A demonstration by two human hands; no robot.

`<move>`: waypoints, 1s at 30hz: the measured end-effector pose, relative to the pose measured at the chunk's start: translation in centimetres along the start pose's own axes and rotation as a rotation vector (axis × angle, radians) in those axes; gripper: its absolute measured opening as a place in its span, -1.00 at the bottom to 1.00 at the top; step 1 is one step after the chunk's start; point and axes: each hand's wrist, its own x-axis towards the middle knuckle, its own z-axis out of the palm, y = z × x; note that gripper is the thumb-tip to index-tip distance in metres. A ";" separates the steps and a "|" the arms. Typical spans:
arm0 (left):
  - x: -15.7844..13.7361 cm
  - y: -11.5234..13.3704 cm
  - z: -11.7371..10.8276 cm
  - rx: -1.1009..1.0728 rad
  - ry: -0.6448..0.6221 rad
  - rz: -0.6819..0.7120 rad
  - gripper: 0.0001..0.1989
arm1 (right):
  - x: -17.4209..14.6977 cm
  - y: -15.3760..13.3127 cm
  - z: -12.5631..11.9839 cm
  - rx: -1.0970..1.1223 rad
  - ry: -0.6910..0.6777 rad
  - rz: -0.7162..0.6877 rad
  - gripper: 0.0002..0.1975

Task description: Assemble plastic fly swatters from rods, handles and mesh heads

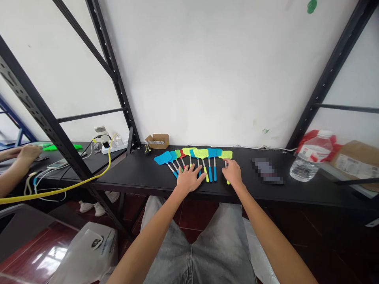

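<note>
Several small fly swatters in blue, green, red and yellow-green lie fanned out in a row on the black table, their heads toward the wall. My left hand rests with spread fingers over the handles in the middle of the row, covering part of them. At the right end lies a yellow-green fly swatter; my right hand has its fingers closed around its shaft, and the handle's end shows below. Two blue-handled swatters lie between my hands. At the left end is a blue swatter head.
A small open cardboard box and a black-yellow object stand near the wall. On the right are a blurred-out item, a water bottle and a brown package. A yellow cable crosses the left; another person's hands work there.
</note>
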 end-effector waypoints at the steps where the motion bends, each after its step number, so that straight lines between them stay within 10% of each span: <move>1: 0.0 0.0 0.0 -0.001 0.002 0.002 -0.23 | -0.1 0.0 0.0 -0.008 0.020 0.019 -0.52; 30: 0.0 0.2 0.5 0.014 0.054 -0.125 -0.26 | -0.1 0.1 0.2 0.030 0.109 0.041 -0.63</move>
